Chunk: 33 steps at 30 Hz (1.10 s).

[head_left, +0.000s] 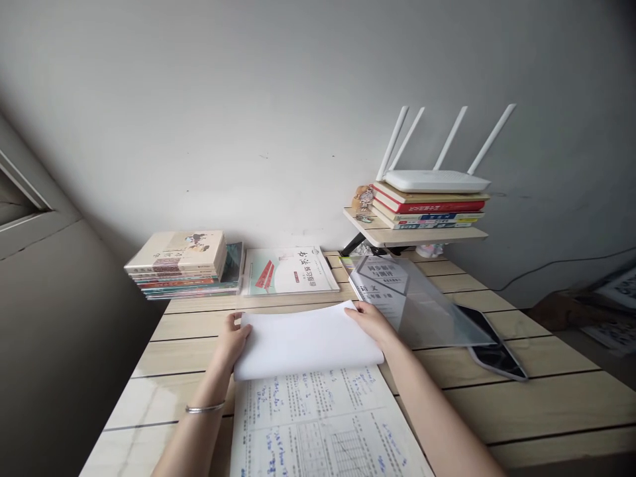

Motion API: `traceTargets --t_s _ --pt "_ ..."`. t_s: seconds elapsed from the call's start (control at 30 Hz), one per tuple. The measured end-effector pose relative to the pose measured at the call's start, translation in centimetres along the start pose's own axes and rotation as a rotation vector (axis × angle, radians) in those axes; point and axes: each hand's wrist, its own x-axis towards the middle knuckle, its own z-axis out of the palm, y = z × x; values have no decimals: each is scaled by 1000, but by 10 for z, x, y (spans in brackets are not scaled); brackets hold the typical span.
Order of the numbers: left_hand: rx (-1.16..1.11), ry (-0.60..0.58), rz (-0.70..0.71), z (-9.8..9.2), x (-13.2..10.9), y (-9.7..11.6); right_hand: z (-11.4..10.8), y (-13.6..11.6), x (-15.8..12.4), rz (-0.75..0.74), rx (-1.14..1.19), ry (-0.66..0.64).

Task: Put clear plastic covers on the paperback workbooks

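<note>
One pale plank desk [527, 404] runs up to a grey wall [248, 112], its books pushed back so the front stays free for paper. A small shelf [417, 236] lifts a stack of books [427, 207] above the desktop, and a white four-antenna router [432, 180] sits on top of that stack, high and out of reach of the hands. A thicker pile of books [173, 265] and a flat book [288, 271] line the back edge. To the right, a clear plastic sleeve [412, 298] partly overlaps a dark tablet [497, 351]. Nearest, a white sheet [303, 344] arches over a printed page with blue handwriting [318, 424]; whether it is loose or bound, I cannot tell. The left hand [232, 338] and right hand [370, 322], each half open, hold its side edges, keeping it lifted off the page. A metal bangle [205, 409] circles the left wrist.
</note>
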Motion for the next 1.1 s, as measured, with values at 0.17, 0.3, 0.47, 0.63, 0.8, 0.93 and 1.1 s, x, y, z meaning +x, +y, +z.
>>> traceTargets --t_s 0.17,0.3,0.47,0.63,0.8,0.93,1.1 --pt "-103 -122 115 -1 2 -1 0 1 -3 28 195 -45" --pt "-169 -192 218 -1 0 1 -5 3 -7 52 464 -54" --pt "-182 -191 240 0 -2 4 -6 9 -2 -7 622 -54" --pt "-183 -181 254 1 -2 5 -5 16 3 46 594 -116" --pt "-195 -185 270 2 0 2 -8 19 4 15 568 -156" --pt "-182 -165 274 2 0 3 -9 22 5 -47 503 -175" --pt "-176 -144 297 3 0 5 -9 19 -1 -289 86 86"
